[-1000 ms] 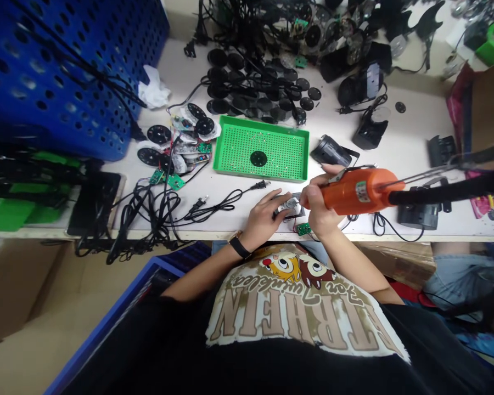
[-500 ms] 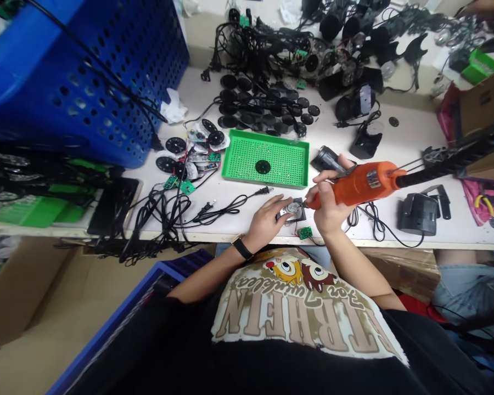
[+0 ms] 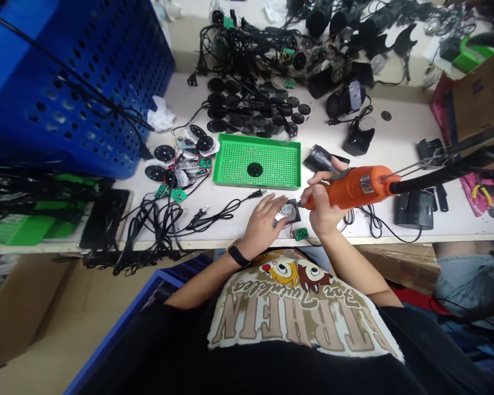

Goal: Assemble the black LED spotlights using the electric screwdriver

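My right hand (image 3: 324,206) is closed round an orange electric screwdriver (image 3: 354,187), whose tip points left onto a small round silver part (image 3: 288,209) near the table's front edge. My left hand (image 3: 263,222) rests on the left side of that part, fingers curled over it and holding it down. A small green circuit board (image 3: 301,233) with thin wires lies just in front of the part. The screwdriver's black cable (image 3: 448,167) runs off to the right.
A green perforated tray (image 3: 257,162) with one black disc sits behind my hands. Black discs, cables and housings crowd the back of the table. A blue perforated crate (image 3: 66,88) stands at left, black power cords (image 3: 168,219) trail over the front edge, and cardboard boxes sit at right.
The view has shifted slightly. Both hands stay at the silver part; the screwdriver has tilted a little and its tip remains on the part.
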A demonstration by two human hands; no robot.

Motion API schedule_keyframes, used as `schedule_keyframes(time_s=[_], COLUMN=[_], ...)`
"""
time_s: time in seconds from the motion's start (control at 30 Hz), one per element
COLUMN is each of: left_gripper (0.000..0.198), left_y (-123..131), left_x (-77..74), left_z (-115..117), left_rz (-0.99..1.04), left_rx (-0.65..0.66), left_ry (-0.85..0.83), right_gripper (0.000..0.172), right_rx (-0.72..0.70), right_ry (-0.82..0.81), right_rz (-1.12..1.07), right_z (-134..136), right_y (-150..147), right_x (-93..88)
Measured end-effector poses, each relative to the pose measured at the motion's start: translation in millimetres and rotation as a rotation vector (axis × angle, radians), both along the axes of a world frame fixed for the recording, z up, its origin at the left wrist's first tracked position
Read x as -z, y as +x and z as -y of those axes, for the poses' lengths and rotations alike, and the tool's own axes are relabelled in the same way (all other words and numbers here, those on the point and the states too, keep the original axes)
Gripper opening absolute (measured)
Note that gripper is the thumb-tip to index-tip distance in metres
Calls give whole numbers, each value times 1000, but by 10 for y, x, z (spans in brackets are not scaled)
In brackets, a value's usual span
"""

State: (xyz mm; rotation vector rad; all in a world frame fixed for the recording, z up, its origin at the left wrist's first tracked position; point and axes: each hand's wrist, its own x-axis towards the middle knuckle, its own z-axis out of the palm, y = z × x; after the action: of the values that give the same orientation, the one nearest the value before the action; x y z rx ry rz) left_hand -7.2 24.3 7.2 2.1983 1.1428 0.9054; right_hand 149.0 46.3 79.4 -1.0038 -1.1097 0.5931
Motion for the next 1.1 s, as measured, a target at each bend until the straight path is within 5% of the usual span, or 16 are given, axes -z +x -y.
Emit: schedule_keyframes(time_s=[0.57,0.87,1.03,1.1], left_gripper=[40,47,10,10], left_y=[-7,-23,-4,-5], left_x=[-21,-287,-319,-304], left_z=[-48,-28,-21,-8], left_rz=[10,132,171,150], left_rx=[15,128,61,51], left_ry=[-12,-52,0,-5], right_gripper=[46,32,24,28], right_rx=[-52,-68,-85,-70], right_ry=[-11,107,142,113], right_rz=[-48,-170,-190,-157], right_z=[40,130,209,229], right_y=[20,31,9,-1], right_x=[7,-295,-437,-458])
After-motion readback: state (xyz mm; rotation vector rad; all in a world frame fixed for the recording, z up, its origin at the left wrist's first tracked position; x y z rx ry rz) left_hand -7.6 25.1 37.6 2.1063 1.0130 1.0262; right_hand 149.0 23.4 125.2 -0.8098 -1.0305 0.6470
